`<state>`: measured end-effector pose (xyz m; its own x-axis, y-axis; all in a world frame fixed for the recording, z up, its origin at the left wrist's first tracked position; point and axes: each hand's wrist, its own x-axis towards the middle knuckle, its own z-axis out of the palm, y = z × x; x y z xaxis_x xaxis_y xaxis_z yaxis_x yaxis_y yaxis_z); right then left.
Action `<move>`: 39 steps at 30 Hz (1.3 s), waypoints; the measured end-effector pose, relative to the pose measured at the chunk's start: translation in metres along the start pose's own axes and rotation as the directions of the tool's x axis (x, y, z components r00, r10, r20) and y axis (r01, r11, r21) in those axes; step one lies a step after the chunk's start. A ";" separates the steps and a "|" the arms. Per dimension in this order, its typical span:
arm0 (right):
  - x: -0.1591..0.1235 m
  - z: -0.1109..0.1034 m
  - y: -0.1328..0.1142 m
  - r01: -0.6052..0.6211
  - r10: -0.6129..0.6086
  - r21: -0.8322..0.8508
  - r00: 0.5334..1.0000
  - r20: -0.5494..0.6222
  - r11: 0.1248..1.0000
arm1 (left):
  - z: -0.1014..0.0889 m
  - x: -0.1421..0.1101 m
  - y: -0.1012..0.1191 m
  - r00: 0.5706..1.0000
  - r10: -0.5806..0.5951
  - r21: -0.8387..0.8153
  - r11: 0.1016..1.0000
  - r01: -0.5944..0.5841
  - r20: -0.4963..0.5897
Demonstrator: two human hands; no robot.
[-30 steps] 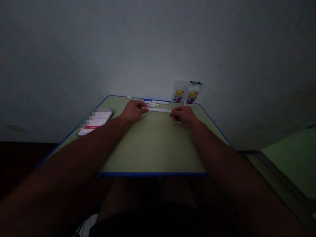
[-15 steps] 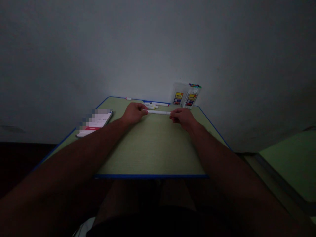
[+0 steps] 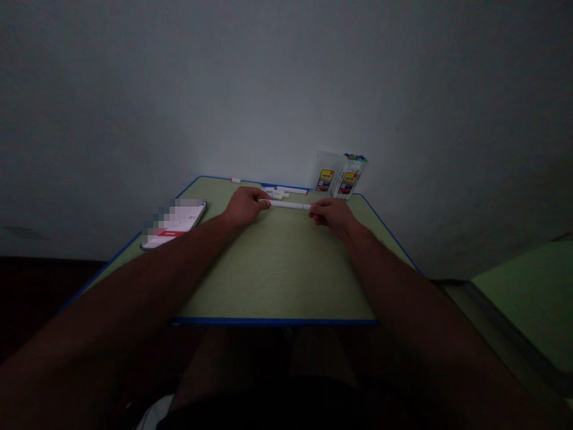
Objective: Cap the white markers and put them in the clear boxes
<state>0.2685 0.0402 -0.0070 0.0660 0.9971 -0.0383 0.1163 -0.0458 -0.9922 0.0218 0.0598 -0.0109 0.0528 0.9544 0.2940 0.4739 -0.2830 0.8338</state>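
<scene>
A white marker (image 3: pixel 289 205) lies crosswise between my two hands near the far side of the table. My left hand (image 3: pixel 246 206) pinches its left end between thumb and fingers. At the other end, my right hand (image 3: pixel 331 215) is closed on the tip, so both ends are hidden by fingers. Just behind it are several white markers (image 3: pixel 293 191), some with pink or yellow-green ends, partly covered by my left hand.
A phone (image 3: pixel 176 224) with a lit screen lies at the table's left. One clear plastic case (image 3: pixel 326 173) and a second case holding markers (image 3: pixel 350 176) stand at the back right against the wall. A pink-ended marker piece (image 3: pixel 235 180) lies at the back left edge.
The whole view has shifted very slightly. Both hands keep the same grip on the marker, and nothing else has visibly moved.
</scene>
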 end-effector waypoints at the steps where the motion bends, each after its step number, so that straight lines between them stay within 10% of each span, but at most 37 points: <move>1: 0.000 0.000 0.000 0.000 0.000 0.001 1.000 -0.003 1.000 | 0.000 0.000 0.000 1.000 0.001 -0.008 1.000 -0.001 0.000; 39: 0.004 0.004 0.007 0.309 -0.329 0.161 0.937 0.119 0.937 | 0.004 0.000 -0.006 0.997 0.070 0.290 0.955 -0.058 -0.029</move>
<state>0.2656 0.0441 -0.0144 -0.0941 0.9564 0.2765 -0.0303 0.2749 -0.9610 0.0229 0.0615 -0.0179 0.0599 0.9292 0.3648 0.7043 -0.2983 0.6442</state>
